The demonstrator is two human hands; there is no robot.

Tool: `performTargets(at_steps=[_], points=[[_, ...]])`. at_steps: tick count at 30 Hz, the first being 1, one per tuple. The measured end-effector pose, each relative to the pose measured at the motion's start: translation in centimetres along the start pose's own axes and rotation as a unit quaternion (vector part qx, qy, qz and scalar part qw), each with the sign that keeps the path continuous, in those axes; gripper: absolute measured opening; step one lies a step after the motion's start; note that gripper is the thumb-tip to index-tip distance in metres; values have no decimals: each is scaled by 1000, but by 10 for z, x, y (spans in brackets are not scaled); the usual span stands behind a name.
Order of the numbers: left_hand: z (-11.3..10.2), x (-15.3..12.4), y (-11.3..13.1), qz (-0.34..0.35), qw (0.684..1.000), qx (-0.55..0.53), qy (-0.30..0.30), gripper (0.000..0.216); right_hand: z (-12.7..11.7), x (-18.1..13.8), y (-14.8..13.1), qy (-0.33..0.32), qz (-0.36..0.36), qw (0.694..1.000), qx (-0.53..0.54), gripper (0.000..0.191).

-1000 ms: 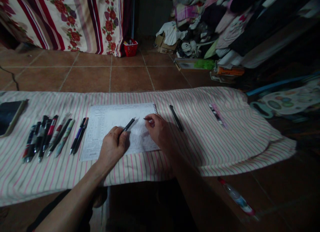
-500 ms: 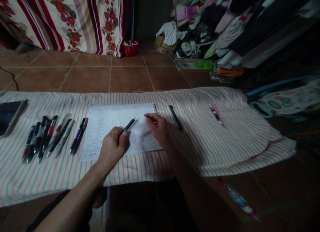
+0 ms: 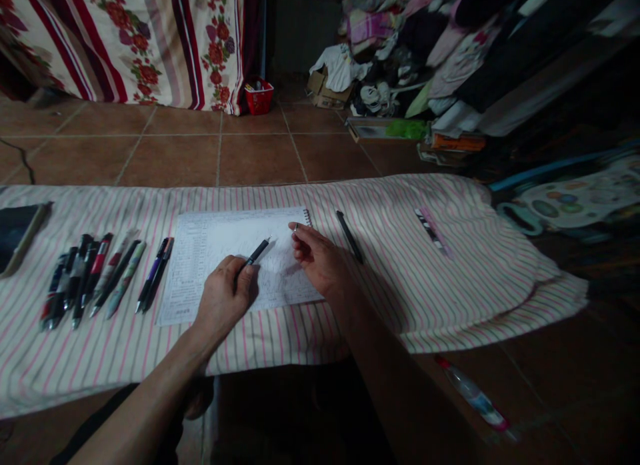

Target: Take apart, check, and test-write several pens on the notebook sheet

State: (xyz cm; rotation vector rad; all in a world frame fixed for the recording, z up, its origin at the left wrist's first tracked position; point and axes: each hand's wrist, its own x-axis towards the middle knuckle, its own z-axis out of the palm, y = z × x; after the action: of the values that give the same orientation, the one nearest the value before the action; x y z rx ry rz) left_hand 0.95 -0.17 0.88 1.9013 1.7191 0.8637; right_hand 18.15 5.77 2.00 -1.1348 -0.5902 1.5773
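Note:
My left hand is closed around a dark pen, whose thin tip points up and to the right over the paper. My right hand pinches a small shiny piece between thumb and fingertips, too small to identify. A short gap separates it from the pen's tip. Under both hands lies a spiral-bound pad of paper with printed and written sheets. Just right of my right hand, a black pen barrel or pen rests on the cloth.
Several pens lie in a group on the left, with two more pens beside the pad. A phone or tablet is at the far left. A pink-and-black packet lies on the striped cloth. A plastic bottle is on the floor.
My right hand has turned and shifted slightly, so the small shiny piece now shows at its fingertips. My left hand and the pen stay almost in place.

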Motion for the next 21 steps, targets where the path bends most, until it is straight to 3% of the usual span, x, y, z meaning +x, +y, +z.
performTargets(at_steps=[11,21], points=[[1,1,2,1,1000,-9,-1,26,2,-2,-1,-4,44,998,36,16],[1,-1,1,18,1000,0,2,25,2,-2,3,-18,36,999,29,16]])
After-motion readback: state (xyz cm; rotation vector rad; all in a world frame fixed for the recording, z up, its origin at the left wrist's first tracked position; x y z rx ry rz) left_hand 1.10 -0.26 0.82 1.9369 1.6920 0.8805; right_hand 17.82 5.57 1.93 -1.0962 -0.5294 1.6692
